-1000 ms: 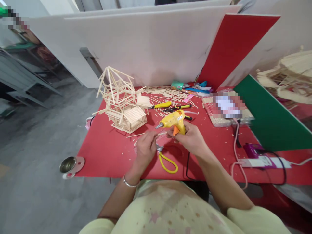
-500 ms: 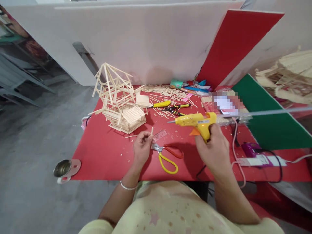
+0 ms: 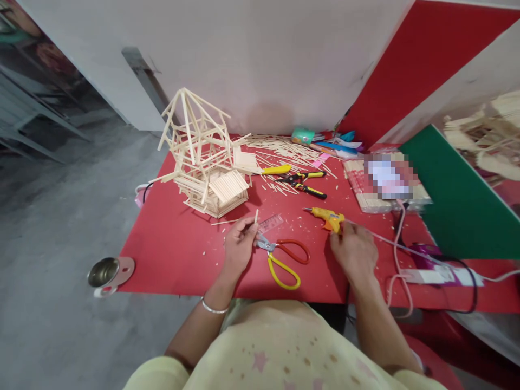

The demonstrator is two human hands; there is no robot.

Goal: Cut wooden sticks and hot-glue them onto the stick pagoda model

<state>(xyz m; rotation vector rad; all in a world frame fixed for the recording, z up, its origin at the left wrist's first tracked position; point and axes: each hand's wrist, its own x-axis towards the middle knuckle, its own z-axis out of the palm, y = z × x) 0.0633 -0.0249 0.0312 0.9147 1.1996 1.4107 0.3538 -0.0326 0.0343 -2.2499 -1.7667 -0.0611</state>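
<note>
Left hand (image 3: 239, 244) low over the red table (image 3: 174, 254), thumb and forefinger pinched shut on a short wooden stick (image 3: 255, 216). Stick held nearly upright, free end up, just beside a clear ruler (image 3: 270, 223) lying flat. Remaining fingers curled in. Silver bangle (image 3: 214, 309) on that wrist.

Right hand (image 3: 355, 252) down on the table, well apart from the left, fingers bent around the grip of a yellow hot-glue gun (image 3: 327, 218). Gun resting on the tabletop, nozzle pointing left, orange trigger just visible at the fingertips. Pale cord trailing right, toward a power strip (image 3: 436, 275).

Scissors (image 3: 284, 260), one loop red and one yellow, flat between the two hands, blade tips next to the left fingers.

Stick-built model house (image 3: 203, 162) upright at the far left of the table, apart from both hands. Beyond the ruler: yellow-handled pliers (image 3: 303, 184) and a scatter of loose sticks (image 3: 280, 150). Metal cup (image 3: 103, 271) just off the near left corner.
</note>
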